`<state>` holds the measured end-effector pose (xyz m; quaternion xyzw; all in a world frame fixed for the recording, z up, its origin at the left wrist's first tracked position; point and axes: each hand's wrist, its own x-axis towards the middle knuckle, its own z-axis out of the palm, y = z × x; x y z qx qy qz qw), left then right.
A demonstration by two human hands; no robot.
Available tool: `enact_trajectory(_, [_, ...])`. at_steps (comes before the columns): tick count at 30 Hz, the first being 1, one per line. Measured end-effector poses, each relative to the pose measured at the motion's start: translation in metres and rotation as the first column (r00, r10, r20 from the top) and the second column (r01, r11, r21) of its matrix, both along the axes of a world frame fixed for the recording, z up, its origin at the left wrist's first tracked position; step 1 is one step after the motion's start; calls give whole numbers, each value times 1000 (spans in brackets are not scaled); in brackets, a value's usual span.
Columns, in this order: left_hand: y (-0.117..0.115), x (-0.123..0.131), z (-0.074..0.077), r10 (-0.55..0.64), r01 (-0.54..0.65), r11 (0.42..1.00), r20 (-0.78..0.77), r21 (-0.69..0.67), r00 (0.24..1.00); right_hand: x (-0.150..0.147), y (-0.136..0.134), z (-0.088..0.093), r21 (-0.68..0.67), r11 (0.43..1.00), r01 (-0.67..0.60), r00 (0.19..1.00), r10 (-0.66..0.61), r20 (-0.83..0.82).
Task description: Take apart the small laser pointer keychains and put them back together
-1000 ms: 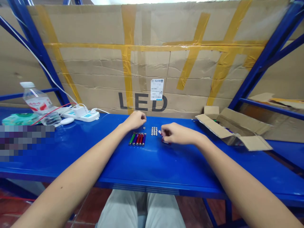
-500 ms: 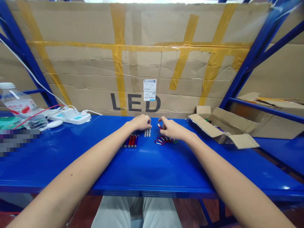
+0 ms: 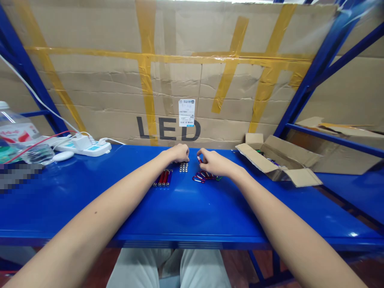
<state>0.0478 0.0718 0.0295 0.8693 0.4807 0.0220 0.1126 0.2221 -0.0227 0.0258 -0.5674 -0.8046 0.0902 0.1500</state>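
Observation:
My left hand (image 3: 180,153) is curled with its fingertips pressed together at the far edge of a small block of silver button cells (image 3: 183,167). What its fingers hold, if anything, is hidden. My right hand (image 3: 213,161) pinches a small red tube with a silvery end (image 3: 199,159), held tilted above the table. Below that hand lies an overlapping row of carabiners (image 3: 200,177), mostly red with a green one at the right end. Several slim red and blue metal tubes with silver ends (image 3: 163,179) lie side by side near my left forearm.
An opened cardboard box (image 3: 277,158) with small items inside stands at the right. On the left are a plastic bottle (image 3: 18,132), a white power strip (image 3: 97,149) with cables and a white oval object (image 3: 63,156). A large taped carton (image 3: 120,88) backs the blue table (image 3: 192,216).
The whole view has shifted slightly. Both hands keep nearly the same places and poses, the left by the button cells and the right with the red tube.

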Motion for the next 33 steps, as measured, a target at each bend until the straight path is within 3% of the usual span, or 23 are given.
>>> enact_trajectory(8, [8, -20, 5, 52, -52, 999, -13, -5, 999, 1, -1, 1, -17, 1000, -3, 1000, 3, 11])
enact_trajectory(12, [10, -32, 7, -25, 28, 999, 64, -42, 998, 0, -1, 1, -27, 1000, -13, 1000, 13, 18])
enact_trajectory(18, [13, -31, -1, -133, 132, 991, 73, 22, 988, -2, -5, 2, -40, 999, -22, 1000, 22, 0])
enact_trajectory(27, [26, -53, -14, 49, -68, 983, 112, 173, 993, -2, -5, 4, -37, 999, -11, 1000, 12, 29])
enact_trajectory(33, [24, -56, -17, 3, -16, 993, 112, 121, 994, -4, -2, -1, 18, 1000, -9, 1000, 9, 17])
